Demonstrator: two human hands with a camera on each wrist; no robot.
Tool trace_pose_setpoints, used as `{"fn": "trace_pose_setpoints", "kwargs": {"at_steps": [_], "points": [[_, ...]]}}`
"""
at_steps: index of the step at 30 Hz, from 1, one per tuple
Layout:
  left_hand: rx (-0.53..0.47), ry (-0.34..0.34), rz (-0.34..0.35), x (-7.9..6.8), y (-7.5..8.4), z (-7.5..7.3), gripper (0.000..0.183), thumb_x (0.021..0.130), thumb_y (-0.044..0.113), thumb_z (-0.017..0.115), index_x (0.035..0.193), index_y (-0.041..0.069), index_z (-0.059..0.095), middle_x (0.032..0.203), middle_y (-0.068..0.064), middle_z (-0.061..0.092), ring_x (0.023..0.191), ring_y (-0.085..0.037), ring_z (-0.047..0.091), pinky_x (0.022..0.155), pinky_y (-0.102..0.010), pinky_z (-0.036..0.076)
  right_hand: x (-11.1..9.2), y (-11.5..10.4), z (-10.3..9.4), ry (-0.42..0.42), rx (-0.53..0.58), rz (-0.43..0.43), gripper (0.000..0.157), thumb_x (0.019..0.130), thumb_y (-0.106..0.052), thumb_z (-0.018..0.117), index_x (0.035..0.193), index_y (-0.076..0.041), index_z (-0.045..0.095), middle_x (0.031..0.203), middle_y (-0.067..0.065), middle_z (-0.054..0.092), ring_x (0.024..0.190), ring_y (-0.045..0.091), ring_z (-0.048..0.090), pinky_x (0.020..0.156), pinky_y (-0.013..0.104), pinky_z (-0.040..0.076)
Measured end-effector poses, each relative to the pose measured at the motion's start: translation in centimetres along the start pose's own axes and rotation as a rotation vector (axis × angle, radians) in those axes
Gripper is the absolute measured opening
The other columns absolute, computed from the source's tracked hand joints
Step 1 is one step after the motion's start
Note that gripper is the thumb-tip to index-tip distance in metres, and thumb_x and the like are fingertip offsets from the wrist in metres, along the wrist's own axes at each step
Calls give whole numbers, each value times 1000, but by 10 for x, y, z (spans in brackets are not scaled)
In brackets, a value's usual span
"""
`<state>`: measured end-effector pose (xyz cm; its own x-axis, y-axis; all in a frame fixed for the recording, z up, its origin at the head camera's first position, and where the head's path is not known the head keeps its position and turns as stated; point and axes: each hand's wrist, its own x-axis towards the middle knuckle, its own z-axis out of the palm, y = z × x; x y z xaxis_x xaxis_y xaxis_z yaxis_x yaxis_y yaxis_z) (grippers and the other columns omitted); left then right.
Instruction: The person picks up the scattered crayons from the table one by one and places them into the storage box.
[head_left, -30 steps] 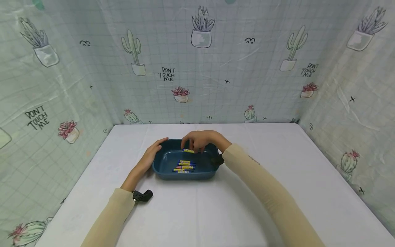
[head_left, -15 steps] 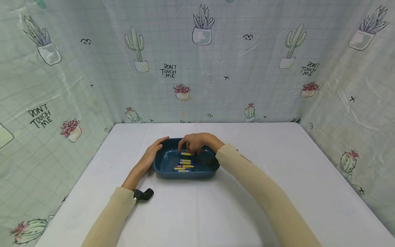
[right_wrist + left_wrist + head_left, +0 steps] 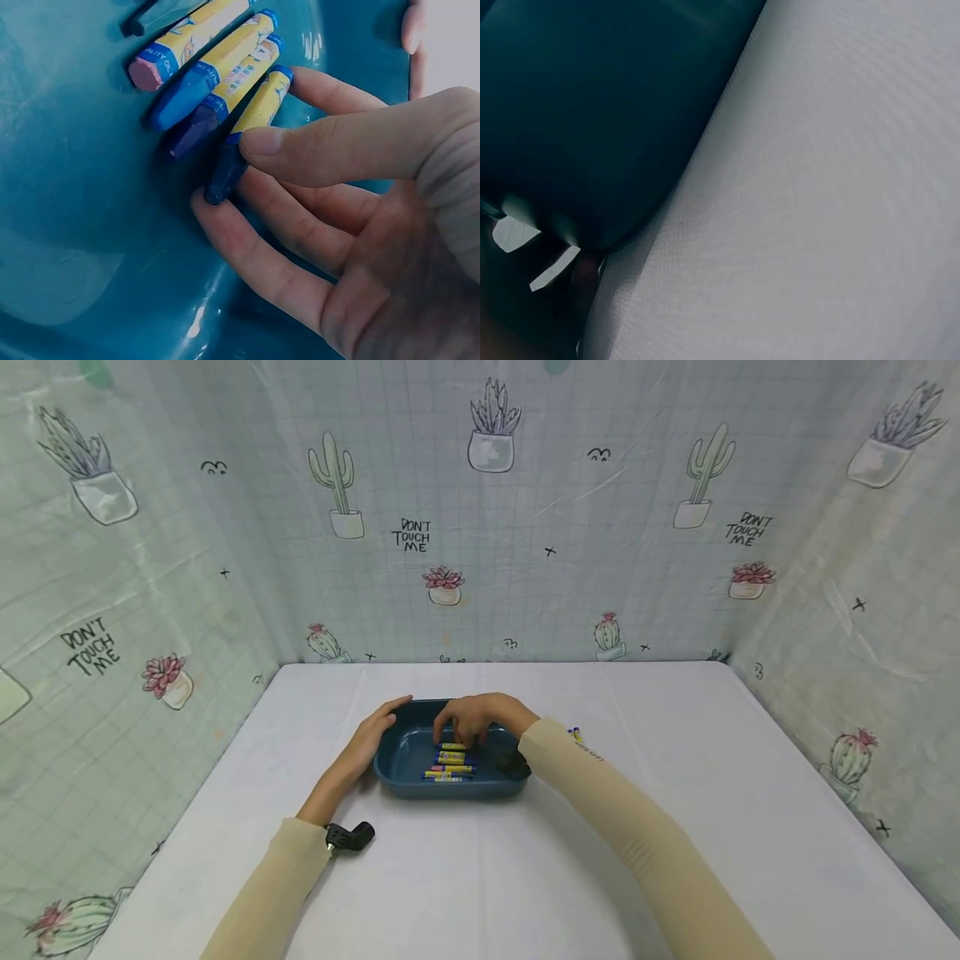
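Downward, right hand bent, crayon pinched

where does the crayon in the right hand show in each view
Head: crayon below centre, slightly left, under the right hand.
Left wrist: crayon not in it.
Right wrist: crayon just above centre, the thumb on it.
Shared landmark: the teal tray, in all three.
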<state>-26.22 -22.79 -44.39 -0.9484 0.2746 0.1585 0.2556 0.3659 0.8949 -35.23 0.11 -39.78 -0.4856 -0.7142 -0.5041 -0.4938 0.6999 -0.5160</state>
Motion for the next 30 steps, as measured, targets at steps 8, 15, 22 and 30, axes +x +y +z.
{"fn": "trace_pose_setpoints", "kwargs": {"at_steps": [8,15,22,30], "points": [[-16,10,0,10,-13,-2,49,112,13,27,159,3,37,168,-20,32,159,-42,21,129,-63,13,-1,-5,-5,-15,-28,34,54,94,10,60,137,-23,66,118,8,63,99,15,61,73,33,62],[-35,26,-1,21,-33,-3,48,113,19,29,159,10,40,168,-15,34,159,-39,22,130,-62,12,-2,-7,-9,-37,-12,52,46,97,4,62,136,-22,66,115,8,64,100,17,64,77,34,63],[-28,10,-2,28,-33,-9,48,113,17,28,159,10,39,168,-15,33,160,-39,21,129,-63,12,2,-4,-16,-43,43,61,47,95,5,63,133,-22,68,121,8,63,107,20,65,82,39,64],[-17,-1,-15,35,-34,-15,49,112,16,26,159,10,39,168,-16,34,159,-39,22,129,-62,13,4,-5,-24,-48,84,72,47,96,4,64,135,-21,67,121,9,64,109,21,65,83,41,64]]}}
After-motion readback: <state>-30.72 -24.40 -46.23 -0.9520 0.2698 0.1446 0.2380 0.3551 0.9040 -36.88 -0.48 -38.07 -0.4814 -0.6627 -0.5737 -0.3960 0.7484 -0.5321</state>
